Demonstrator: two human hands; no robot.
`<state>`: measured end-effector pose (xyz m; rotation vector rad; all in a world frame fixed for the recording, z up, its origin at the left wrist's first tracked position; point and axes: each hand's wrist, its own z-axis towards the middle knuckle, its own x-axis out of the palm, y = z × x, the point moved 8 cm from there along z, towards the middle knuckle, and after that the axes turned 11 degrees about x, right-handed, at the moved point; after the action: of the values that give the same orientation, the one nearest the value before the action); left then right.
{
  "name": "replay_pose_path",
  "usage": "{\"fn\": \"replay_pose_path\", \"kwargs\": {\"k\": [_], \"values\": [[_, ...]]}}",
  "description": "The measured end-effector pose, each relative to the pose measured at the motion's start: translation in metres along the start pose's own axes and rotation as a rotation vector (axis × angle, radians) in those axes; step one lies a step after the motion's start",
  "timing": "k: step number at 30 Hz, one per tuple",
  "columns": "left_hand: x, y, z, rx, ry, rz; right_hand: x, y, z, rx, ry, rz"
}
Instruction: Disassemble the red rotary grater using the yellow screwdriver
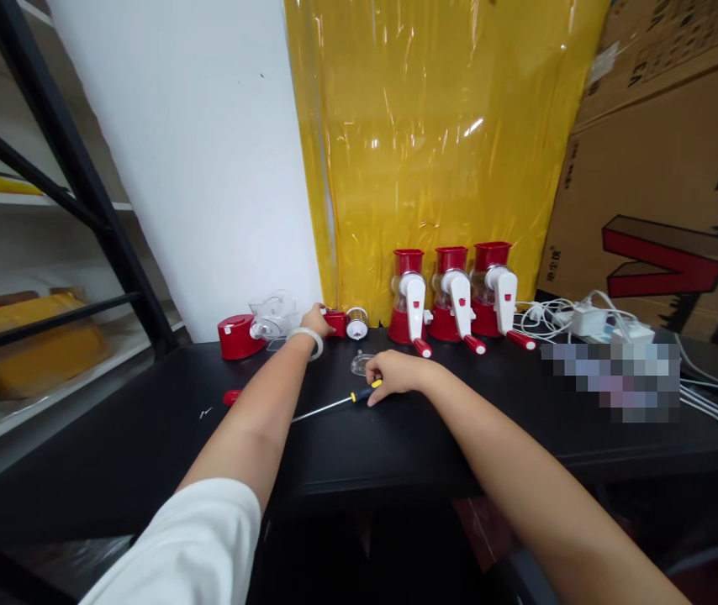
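My right hand is closed around the handle of a screwdriver, which has a yellow and dark handle and a long metal shaft pointing left, low over the black table. At the back, my left hand grips a red plastic part; its fingers are partly hidden. Beside that part lies a metal grater drum. A clear round suction-cup-like piece rests just behind my right hand. Left of my left hand stand a clear plastic housing and a red round base.
Three assembled red and white rotary graters stand in a row at the back. White cables and adapters lie on the right of the black table. A yellow-wrapped panel, a white board and a large carton rise behind.
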<state>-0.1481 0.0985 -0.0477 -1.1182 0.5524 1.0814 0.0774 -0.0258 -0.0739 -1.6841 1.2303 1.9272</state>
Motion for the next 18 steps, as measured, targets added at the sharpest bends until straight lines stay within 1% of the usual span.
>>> {"fn": "replay_pose_path", "kwargs": {"k": [8, 11, 12, 14, 16, 17, 18], "values": [[-0.035, 0.021, -0.020, -0.048, -0.030, 0.061, -0.005, -0.006, 0.001, 0.025, -0.041, -0.033], [-0.046, 0.022, -0.026, -0.049, -0.051, 0.059, -0.006, -0.006, 0.001, 0.009, -0.058, -0.009], [-0.050, 0.019, -0.029, -0.032, -0.060, 0.045, -0.006, -0.006, 0.000, 0.002, -0.064, 0.001], [-0.059, 0.007, -0.037, 0.052, -0.102, 0.000, -0.008, -0.005, 0.000, -0.007, -0.073, 0.018], [-0.075, -0.008, -0.048, 0.196, -0.195, -0.019, -0.010, -0.006, -0.001, 0.005, -0.079, 0.033], [-0.086, -0.013, -0.054, 0.247, -0.269, 0.009, -0.012, -0.007, -0.001, 0.016, -0.087, 0.043], [-0.094, -0.014, -0.059, 0.254, -0.303, 0.024, -0.015, -0.008, -0.001, 0.027, -0.103, 0.050]]}}
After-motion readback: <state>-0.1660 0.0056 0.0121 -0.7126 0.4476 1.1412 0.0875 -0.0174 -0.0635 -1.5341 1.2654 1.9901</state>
